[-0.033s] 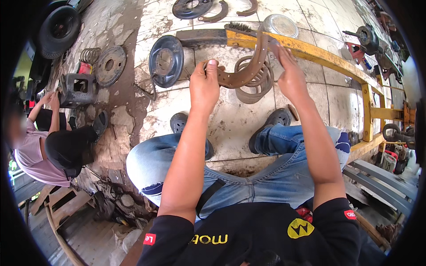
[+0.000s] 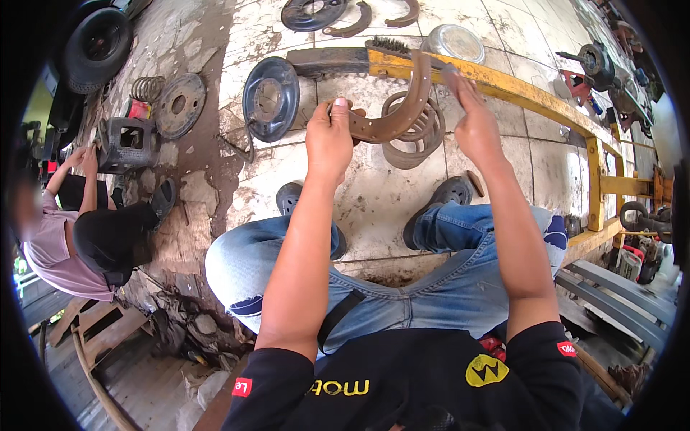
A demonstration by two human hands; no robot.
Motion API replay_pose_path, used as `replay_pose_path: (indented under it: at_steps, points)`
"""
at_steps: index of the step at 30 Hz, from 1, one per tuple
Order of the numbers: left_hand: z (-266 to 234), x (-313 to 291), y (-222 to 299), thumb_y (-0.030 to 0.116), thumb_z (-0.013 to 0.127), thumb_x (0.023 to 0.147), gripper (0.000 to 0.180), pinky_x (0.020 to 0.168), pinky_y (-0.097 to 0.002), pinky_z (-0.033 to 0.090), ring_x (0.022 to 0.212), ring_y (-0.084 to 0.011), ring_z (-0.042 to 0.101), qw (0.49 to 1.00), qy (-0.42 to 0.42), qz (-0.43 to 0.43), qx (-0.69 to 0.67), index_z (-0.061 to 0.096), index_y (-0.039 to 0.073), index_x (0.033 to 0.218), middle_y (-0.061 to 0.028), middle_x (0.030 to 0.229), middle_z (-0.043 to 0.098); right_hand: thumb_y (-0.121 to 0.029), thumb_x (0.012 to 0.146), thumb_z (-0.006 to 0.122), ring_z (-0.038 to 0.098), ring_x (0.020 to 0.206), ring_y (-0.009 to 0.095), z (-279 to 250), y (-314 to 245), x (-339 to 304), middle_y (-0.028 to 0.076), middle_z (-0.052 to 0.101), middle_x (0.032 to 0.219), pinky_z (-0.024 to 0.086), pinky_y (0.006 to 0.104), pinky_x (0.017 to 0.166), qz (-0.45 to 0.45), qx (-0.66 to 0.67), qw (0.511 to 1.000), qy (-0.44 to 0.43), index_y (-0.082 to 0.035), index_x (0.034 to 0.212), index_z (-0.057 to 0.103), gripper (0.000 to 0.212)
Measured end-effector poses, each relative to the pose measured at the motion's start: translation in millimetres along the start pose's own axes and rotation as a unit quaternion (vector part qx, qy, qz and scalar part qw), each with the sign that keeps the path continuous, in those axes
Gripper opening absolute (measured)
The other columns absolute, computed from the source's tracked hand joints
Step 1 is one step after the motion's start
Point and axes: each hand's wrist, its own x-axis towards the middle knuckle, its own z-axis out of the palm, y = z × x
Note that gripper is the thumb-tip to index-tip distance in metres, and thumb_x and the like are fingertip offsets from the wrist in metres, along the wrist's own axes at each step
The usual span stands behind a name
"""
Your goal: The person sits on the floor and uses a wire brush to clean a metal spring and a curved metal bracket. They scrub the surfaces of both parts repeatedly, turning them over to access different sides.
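Observation:
My left hand (image 2: 330,141) is closed around one end of a rusty brown curved brake shoe (image 2: 381,130), its thumb on top. The shoe has rows of small holes and its free end curves up to the right. Beside that free end, my right hand (image 2: 476,122) has its fingers stretched together over a flat grey-brown piece (image 2: 450,75). I cannot make out exactly what that piece is. A small gap shows between it and the shoe. Below the shoe, a coil spring (image 2: 413,156) lies on the tiles, partly hidden.
A yellow steel frame (image 2: 532,102) crosses behind my hands, with a wire brush (image 2: 390,44) on it. A black backing plate (image 2: 270,100) stands left; more brake shoes (image 2: 349,21) lie at the far side. A round silver lid-like part (image 2: 456,43) sits behind the frame. Another person (image 2: 68,251) crouches left.
My right hand with the flat piece has shifted slightly right and down, away from the shoe. The brake shoe in my left hand has moved very little.

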Motion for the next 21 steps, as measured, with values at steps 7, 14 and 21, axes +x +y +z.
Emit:
replay_pose_path:
  at_steps: [7, 14, 21]
  points:
    - [-14.2, 1.9, -19.9, 0.029, 0.037, 0.106, 0.030, 0.079, -0.0406, 0.061, 0.093, -0.0263, 0.066, 0.964, 0.076, -0.052, -0.250, 0.044, 0.003, 0.119, -0.0192, 0.114, 0.061, 0.014, 0.070, 0.038, 0.041, 0.138, 0.031, -0.5, 42.7, 8.5, 0.018, 0.049, 0.144, 0.032, 0.0342, 0.113, 0.100, 0.102, 0.988, 0.052, -0.006, 0.145, 0.043, 0.078]
    - [-31.0, 34.9, -91.6, 0.035, 0.034, 0.106, 0.032, 0.080, -0.0420, 0.058, 0.102, -0.0268, 0.062, 0.898, 0.176, -0.064, -0.399, 0.042, 0.009, 0.124, -0.0149, 0.124, 0.056, -0.016, 0.090, 0.051, 0.056, 0.118, 0.041, 73.0, 147.3, -10.9, 0.028, 0.061, 0.122, 0.045, 0.0422, 0.095, 0.460, 0.179, 0.868, -0.056, -0.005, 0.130, 0.057, 0.042]
    - [-28.9, 33.8, -196.1, 0.040, 0.033, 0.106, 0.029, 0.088, -0.0439, 0.056, 0.107, -0.0271, 0.061, 0.857, 0.231, -0.206, -0.412, 0.045, 0.015, 0.115, -0.0099, 0.124, 0.059, -0.010, 0.081, 0.055, 0.057, 0.117, 0.042, 155.3, 216.7, -70.2, 0.027, 0.058, 0.127, 0.046, 0.0442, 0.094, 0.386, 0.036, 0.919, -0.079, -0.001, 0.145, 0.035, 0.068]
